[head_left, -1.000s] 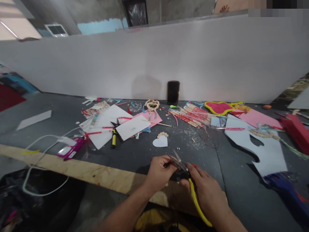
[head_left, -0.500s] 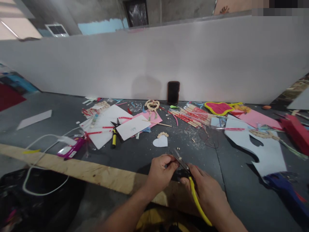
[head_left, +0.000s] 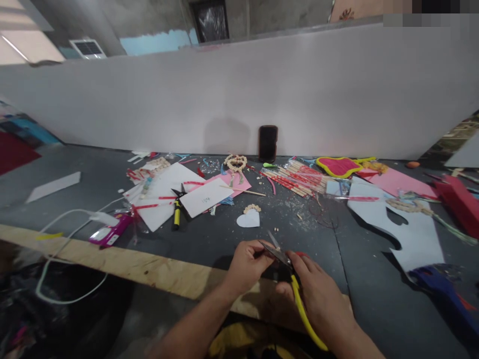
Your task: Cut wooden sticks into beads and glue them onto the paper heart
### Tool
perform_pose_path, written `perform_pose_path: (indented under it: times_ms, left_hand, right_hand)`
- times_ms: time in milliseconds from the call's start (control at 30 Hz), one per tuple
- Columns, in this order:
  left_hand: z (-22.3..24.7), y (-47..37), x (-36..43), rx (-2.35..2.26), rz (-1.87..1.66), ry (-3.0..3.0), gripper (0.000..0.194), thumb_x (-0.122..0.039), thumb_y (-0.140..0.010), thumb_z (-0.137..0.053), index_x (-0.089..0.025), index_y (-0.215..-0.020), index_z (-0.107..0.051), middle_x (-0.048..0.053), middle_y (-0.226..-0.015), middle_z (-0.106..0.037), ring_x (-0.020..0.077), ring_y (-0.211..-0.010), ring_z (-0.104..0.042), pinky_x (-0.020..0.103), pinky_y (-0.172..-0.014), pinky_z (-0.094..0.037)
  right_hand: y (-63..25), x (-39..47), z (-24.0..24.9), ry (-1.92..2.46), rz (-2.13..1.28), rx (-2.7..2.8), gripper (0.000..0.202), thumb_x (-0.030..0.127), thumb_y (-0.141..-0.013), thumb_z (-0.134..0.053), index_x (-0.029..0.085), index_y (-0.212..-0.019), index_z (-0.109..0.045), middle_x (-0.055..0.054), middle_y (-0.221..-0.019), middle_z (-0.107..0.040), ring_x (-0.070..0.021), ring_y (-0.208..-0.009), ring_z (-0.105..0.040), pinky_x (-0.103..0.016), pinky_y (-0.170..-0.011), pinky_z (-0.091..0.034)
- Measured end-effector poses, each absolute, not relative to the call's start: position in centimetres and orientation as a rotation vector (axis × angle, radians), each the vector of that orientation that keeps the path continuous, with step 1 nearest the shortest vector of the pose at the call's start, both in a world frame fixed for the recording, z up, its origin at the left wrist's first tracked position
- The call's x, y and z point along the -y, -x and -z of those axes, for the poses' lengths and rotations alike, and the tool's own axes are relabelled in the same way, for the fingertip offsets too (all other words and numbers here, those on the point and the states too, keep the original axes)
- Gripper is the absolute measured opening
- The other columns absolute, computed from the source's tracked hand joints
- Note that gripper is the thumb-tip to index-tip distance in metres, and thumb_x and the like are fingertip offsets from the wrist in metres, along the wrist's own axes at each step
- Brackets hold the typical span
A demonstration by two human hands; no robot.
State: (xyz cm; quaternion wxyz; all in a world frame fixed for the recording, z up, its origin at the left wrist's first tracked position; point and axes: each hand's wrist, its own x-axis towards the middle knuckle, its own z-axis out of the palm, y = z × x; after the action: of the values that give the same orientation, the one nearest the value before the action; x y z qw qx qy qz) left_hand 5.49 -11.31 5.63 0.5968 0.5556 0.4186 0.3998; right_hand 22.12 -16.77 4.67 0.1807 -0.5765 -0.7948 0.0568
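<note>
My right hand point(head_left: 318, 286) is wrapped round a cutting tool point(head_left: 306, 316) with a yellow handle and metal blades. The blades are parted and point up and left, beside the fingertips of my left hand point(head_left: 247, 267). Those fingers are pinched together; whatever is between them is too small to make out. A pale bit shows between the blades. Just beyond the hands lie a white paper heart point(head_left: 249, 219), a curved row of pale beads point(head_left: 253, 208) touching its top, and small pale pieces point(head_left: 276, 229).
Black-and-yellow pliers point(head_left: 177, 214), white papers point(head_left: 207, 197) and a purple device point(head_left: 111, 230) with a white cable lie left. A phone point(head_left: 268, 143) leans on the partition. Red-and-pale sticks point(head_left: 295, 180), a pink heart point(head_left: 339, 167) and cut paper point(head_left: 419, 239) lie right.
The blades have spread wider apart, and my right thumb has shifted slightly left. My left hand stays nearly in place, still pinched.
</note>
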Motion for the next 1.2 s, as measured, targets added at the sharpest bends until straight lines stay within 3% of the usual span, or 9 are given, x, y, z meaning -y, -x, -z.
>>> perform_pose_path:
  times_ms: [133, 300, 500, 633, 767, 900, 1033, 1200]
  left_hand:
    - [-5.4, -5.6, 11.4, -1.018, -0.899, -1.294, 0.016, -0.023, -0.073, -0.056, -0.011, -0.067, -0.064, 0.003, -0.062, -0.062, 0.0133, -0.059, -0.056, 0.022, -0.058, -0.044]
    - [-5.3, -5.7, 11.4, -1.121, -0.895, -1.39, 0.022, -0.026, -0.077, -0.053, -0.01, -0.068, -0.065, 0.006, -0.069, -0.064, 0.015, -0.066, -0.057, 0.022, -0.063, -0.045]
    - [-5.4, -5.7, 11.5, -1.161, -0.947, -1.432, 0.014, -0.023, -0.074, -0.057, -0.012, -0.074, -0.067, 0.003, -0.069, -0.065, 0.0133, -0.065, -0.057, 0.02, -0.061, -0.044]
    - [-5.7, -6.0, 11.6, -1.211, -0.995, -1.454, 0.013, -0.019, -0.073, -0.057, -0.013, -0.069, -0.068, 0.002, -0.067, -0.067, 0.0139, -0.065, -0.059, 0.02, -0.061, -0.045]
    - [-5.9, -6.1, 11.6, -1.174, -0.975, -1.401, 0.012, -0.017, -0.071, -0.056, -0.013, -0.067, -0.068, 0.004, -0.068, -0.068, 0.015, -0.066, -0.061, 0.021, -0.062, -0.046]
    - [-6.1, -5.9, 11.5, -1.089, -0.945, -1.361, 0.01, -0.015, -0.068, -0.058, -0.012, -0.066, -0.067, 0.004, -0.065, -0.066, 0.0148, -0.063, -0.059, 0.022, -0.06, -0.046]
    - [-6.3, -5.8, 11.4, -1.068, -0.93, -1.385, 0.012, -0.017, -0.07, -0.056, -0.011, -0.067, -0.066, 0.004, -0.066, -0.065, 0.0147, -0.064, -0.058, 0.022, -0.061, -0.045]
    - [-5.8, -6.0, 11.4, -1.094, -0.945, -1.334, 0.015, -0.022, -0.072, -0.057, -0.011, -0.066, -0.066, 0.003, -0.065, -0.063, 0.0139, -0.062, -0.056, 0.021, -0.059, -0.042]
  right_hand:
    - [-22.1, 16.7, -4.9, 1.678, -0.206, 2.257, 0.032, 0.038, -0.087, -0.039, 0.018, -0.106, -0.055, -0.009, -0.087, -0.066, -0.0178, -0.069, -0.062, -0.028, -0.059, -0.046]
    - [-22.0, 16.5, -5.2, 1.728, -0.192, 2.245, 0.033, 0.043, -0.089, -0.034, 0.019, -0.096, -0.055, -0.006, -0.074, -0.065, -0.0167, -0.055, -0.059, -0.025, -0.047, -0.039]
    - [-22.0, 16.7, -5.1, 1.72, -0.274, 2.155, 0.029, 0.039, -0.087, -0.039, 0.02, -0.104, -0.052, -0.007, -0.085, -0.066, -0.0177, -0.068, -0.063, -0.026, -0.057, -0.045]
    - [-22.2, 16.9, -5.1, 1.698, -0.265, 2.215, 0.042, 0.039, -0.079, -0.049, 0.018, -0.115, -0.045, -0.011, -0.099, -0.062, -0.0224, -0.088, -0.06, -0.033, -0.072, -0.048]
    - [-22.3, 16.9, -5.0, 1.637, -0.13, 2.297, 0.051, 0.033, -0.073, -0.056, 0.013, -0.118, -0.042, -0.014, -0.104, -0.058, -0.0263, -0.095, -0.055, -0.04, -0.08, -0.046]
    - [-22.2, 17.0, -4.7, 1.642, -0.059, 2.285, 0.044, 0.03, -0.078, -0.051, 0.013, -0.118, -0.043, -0.014, -0.101, -0.06, -0.0255, -0.093, -0.056, -0.038, -0.077, -0.047]
    - [-22.0, 16.9, -4.8, 1.692, -0.114, 2.279, 0.032, 0.035, -0.087, -0.04, 0.015, -0.111, -0.048, -0.01, -0.091, -0.063, -0.0215, -0.079, -0.061, -0.032, -0.066, -0.048]
    - [-21.9, 16.6, -5.1, 1.725, -0.162, 2.274, 0.031, 0.04, -0.09, -0.032, 0.018, -0.098, -0.052, -0.006, -0.077, -0.063, -0.019, -0.061, -0.06, -0.028, -0.052, -0.042]
